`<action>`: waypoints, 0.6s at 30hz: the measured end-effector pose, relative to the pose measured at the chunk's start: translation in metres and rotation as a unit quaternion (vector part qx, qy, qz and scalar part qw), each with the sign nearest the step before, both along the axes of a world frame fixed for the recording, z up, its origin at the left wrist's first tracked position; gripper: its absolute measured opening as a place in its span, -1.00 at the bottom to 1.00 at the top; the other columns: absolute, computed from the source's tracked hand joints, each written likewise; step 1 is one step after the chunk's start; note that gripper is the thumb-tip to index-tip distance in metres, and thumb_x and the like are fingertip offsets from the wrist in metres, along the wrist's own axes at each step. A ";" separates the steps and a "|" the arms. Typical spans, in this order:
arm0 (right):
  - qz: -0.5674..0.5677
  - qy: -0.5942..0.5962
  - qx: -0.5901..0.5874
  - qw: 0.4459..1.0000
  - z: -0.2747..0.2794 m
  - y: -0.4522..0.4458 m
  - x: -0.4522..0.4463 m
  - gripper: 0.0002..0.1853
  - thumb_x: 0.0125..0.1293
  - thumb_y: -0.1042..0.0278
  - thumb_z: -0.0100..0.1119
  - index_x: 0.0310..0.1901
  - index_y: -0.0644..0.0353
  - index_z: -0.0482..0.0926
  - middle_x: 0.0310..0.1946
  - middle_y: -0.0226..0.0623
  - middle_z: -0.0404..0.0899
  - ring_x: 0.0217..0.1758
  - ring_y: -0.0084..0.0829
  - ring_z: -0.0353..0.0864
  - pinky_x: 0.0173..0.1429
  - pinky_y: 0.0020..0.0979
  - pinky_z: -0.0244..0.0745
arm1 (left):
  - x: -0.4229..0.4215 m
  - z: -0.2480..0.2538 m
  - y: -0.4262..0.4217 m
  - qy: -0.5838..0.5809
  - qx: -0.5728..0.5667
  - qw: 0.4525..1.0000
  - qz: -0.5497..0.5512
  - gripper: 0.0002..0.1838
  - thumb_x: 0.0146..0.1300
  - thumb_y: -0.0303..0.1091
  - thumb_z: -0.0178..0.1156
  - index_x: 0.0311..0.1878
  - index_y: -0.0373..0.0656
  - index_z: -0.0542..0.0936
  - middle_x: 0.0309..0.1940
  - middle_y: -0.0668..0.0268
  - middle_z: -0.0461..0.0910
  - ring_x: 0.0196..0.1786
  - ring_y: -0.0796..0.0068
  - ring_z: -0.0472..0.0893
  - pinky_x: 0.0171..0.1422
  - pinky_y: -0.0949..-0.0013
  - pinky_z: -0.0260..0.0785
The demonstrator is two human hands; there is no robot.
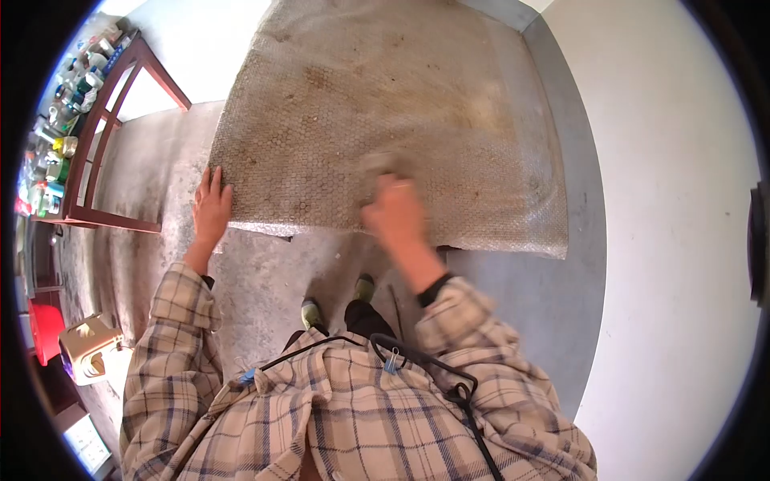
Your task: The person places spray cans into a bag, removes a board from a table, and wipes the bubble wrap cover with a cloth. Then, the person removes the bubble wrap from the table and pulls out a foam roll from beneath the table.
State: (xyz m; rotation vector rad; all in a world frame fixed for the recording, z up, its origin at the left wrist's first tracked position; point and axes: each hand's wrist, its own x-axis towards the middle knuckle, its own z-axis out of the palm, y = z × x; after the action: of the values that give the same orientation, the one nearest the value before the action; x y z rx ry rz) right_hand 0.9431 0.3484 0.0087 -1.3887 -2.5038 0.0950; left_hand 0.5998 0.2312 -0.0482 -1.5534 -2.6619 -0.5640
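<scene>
A dirty sheet of bubble wrap (pixel 321 120) covers the flat top in front of me, with brown stains on it. My left hand (pixel 212 210) rests at its left edge, fingers spread apart. Over the near middle of the sheet is my right hand (pixel 397 212), blurred by motion, its fingers closed round a greyish-brown item (pixel 388 163). That item is too smeared to name. It lies against or just above the sheet; which of the two is unclear.
A reddish-brown wooden table (pixel 112 220) at the left holds many bottles and jars. Below it are a red basin (pixel 46 330) and a tan box (pixel 88 346). A pale wall (pixel 666 200) rises on the right. My feet stand below the sheet's near edge.
</scene>
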 end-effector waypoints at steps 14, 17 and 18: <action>-0.144 0.400 -0.189 0.885 0.025 0.103 0.148 -0.62 0.12 0.31 0.09 -0.08 0.41 0.54 -0.27 -0.13 0.64 -0.30 -0.31 0.62 -0.16 -0.34 0.49 | -0.111 -0.016 -0.262 -0.485 0.229 0.784 0.312 -0.51 0.36 -0.02 -0.08 0.23 -0.12 0.31 0.14 0.19 0.42 0.14 0.30 0.45 0.10 0.30 0.31; -0.131 0.284 -0.071 0.947 -0.028 0.135 0.180 -0.65 0.10 0.26 0.11 -0.09 0.25 0.57 -0.25 -0.13 0.62 -0.26 -0.22 0.60 -0.16 -0.28 0.48 | -0.077 -0.035 -0.291 -0.518 0.197 0.762 0.335 -0.52 0.35 -0.07 -0.06 0.23 -0.14 0.30 0.13 0.15 0.42 0.11 0.29 0.48 0.11 0.26 0.33; -0.101 0.203 -0.004 0.974 -0.030 0.133 0.180 -0.63 0.10 0.23 0.10 -0.07 0.19 0.56 -0.23 -0.07 0.62 -0.20 -0.12 0.60 -0.11 -0.22 0.46 | -0.066 -0.032 -0.297 -0.519 0.198 0.758 0.341 -0.52 0.35 -0.07 -0.06 0.23 -0.14 0.30 0.13 0.15 0.42 0.11 0.29 0.48 0.11 0.26 0.33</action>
State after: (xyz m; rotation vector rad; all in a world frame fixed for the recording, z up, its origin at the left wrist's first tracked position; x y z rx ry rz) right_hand 1.1232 0.4814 -0.0211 -1.4493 -2.0230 0.3143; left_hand 0.5338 -0.0661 -0.0797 0.0308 -3.0077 -2.1622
